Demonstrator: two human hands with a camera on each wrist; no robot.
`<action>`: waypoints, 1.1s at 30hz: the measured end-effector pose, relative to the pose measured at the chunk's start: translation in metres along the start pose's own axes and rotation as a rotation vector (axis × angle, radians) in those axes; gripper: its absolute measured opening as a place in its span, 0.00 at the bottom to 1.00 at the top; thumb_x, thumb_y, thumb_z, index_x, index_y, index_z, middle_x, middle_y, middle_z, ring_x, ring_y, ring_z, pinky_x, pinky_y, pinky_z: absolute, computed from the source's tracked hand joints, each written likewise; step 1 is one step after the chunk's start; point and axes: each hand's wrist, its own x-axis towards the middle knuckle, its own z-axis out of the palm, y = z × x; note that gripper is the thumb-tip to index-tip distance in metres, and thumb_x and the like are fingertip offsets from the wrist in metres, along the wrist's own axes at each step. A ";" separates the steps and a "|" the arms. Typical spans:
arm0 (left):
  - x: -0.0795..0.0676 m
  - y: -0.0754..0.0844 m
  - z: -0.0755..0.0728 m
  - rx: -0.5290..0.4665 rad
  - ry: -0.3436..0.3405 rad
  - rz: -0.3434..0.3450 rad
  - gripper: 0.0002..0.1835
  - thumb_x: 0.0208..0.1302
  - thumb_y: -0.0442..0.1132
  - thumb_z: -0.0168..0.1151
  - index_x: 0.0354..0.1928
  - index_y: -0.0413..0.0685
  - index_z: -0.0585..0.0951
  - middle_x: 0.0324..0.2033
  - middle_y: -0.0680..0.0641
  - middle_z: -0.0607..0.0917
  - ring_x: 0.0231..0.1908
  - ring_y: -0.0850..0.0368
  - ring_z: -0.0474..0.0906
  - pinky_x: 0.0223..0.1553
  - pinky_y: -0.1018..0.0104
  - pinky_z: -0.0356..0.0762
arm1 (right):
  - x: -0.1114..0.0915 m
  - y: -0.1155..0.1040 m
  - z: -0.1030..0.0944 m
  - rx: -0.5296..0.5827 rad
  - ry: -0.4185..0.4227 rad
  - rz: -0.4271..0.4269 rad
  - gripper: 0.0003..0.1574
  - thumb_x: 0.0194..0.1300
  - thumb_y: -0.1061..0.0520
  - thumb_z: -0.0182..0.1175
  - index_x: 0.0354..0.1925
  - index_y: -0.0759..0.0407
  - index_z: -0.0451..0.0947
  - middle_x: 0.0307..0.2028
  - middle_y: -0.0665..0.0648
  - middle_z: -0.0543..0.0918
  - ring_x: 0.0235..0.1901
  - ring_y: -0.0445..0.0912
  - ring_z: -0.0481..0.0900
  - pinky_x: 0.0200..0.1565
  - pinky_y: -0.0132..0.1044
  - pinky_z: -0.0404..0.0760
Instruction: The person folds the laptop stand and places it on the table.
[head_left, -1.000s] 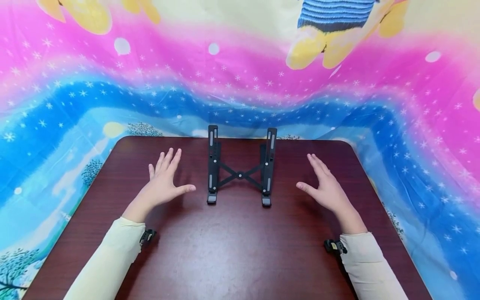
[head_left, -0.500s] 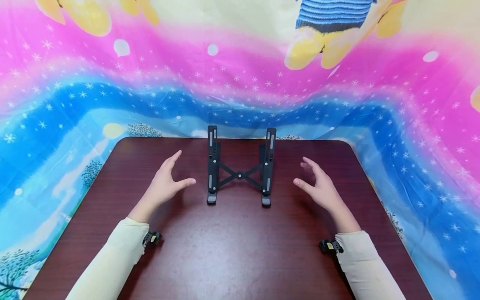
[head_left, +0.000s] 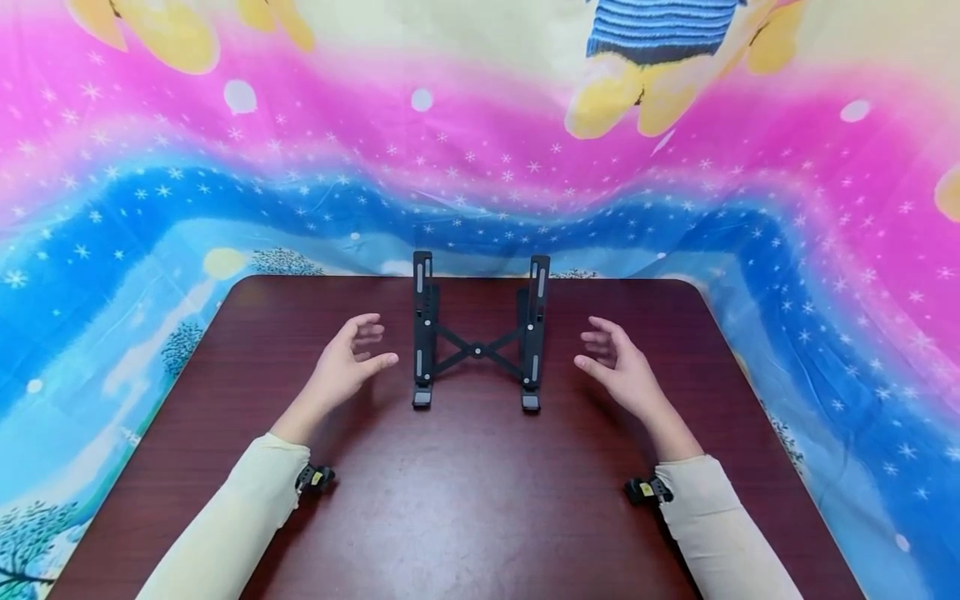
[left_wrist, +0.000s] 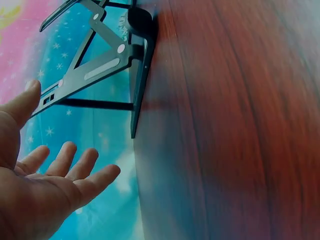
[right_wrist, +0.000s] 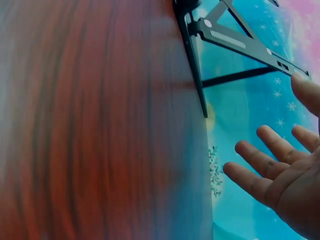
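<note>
A black folding laptop stand (head_left: pixel 477 351) is set up on the dark wooden table, its two side rails joined by an X-shaped brace. Grey pads line the rails, and small lips stick out at the front. To its left, my left hand (head_left: pixel 341 367) hovers with relaxed, slightly bent fingers, apart from the stand. My right hand (head_left: pixel 628 375) mirrors it on the other side, thumb toward the stand and holding nothing. Both wrist views show the stand from the side, its sloping rail (left_wrist: pixel 95 70) raised on a strut above the base, beyond each hand's loosely spread fingers.
The brown table (head_left: pixel 465 500) has rounded far corners, and the stand is near its back edge. Behind hangs a pink and blue cloth (head_left: pixel 480 167) with snowflakes and cartoon figures. A small black device (head_left: pixel 315 478) is strapped at the left wrist, another (head_left: pixel 648 490) at the right.
Both hands have drawn a little inward toward the stand, their fingers going from straight and spread to more bent. The stand stays where it was on the table.
</note>
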 end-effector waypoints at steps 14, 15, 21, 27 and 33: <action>0.010 0.007 0.020 -0.099 -0.024 -0.059 0.26 0.70 0.37 0.67 0.65 0.39 0.69 0.60 0.33 0.79 0.58 0.42 0.81 0.56 0.56 0.82 | 0.015 -0.018 0.026 0.119 -0.017 0.077 0.27 0.71 0.54 0.67 0.64 0.55 0.72 0.59 0.64 0.82 0.56 0.55 0.84 0.55 0.45 0.84; 0.011 0.007 0.022 -0.108 -0.023 -0.065 0.26 0.71 0.37 0.67 0.65 0.39 0.69 0.60 0.33 0.79 0.58 0.42 0.81 0.56 0.57 0.82 | 0.016 -0.019 0.028 0.129 -0.018 0.086 0.27 0.71 0.55 0.67 0.64 0.57 0.72 0.59 0.64 0.82 0.55 0.55 0.84 0.54 0.42 0.84; 0.019 -0.003 0.035 -0.199 -0.019 -0.122 0.29 0.71 0.39 0.67 0.67 0.38 0.67 0.59 0.37 0.80 0.56 0.47 0.82 0.55 0.57 0.83 | 0.021 -0.015 0.039 0.139 -0.016 0.129 0.29 0.71 0.52 0.67 0.64 0.59 0.72 0.56 0.60 0.84 0.52 0.53 0.85 0.49 0.40 0.84; 0.023 -0.007 0.044 -0.289 -0.016 -0.151 0.24 0.71 0.33 0.65 0.64 0.35 0.69 0.58 0.35 0.80 0.50 0.54 0.83 0.55 0.53 0.83 | 0.022 -0.012 0.046 0.177 -0.018 0.165 0.24 0.72 0.54 0.65 0.62 0.59 0.75 0.54 0.61 0.85 0.49 0.53 0.85 0.48 0.39 0.86; 0.024 -0.004 0.049 -0.281 -0.030 -0.153 0.18 0.71 0.31 0.64 0.59 0.37 0.73 0.53 0.36 0.81 0.49 0.51 0.84 0.52 0.53 0.85 | 0.023 -0.015 0.051 0.212 -0.032 0.192 0.19 0.73 0.57 0.63 0.59 0.60 0.78 0.52 0.63 0.84 0.48 0.57 0.85 0.50 0.44 0.86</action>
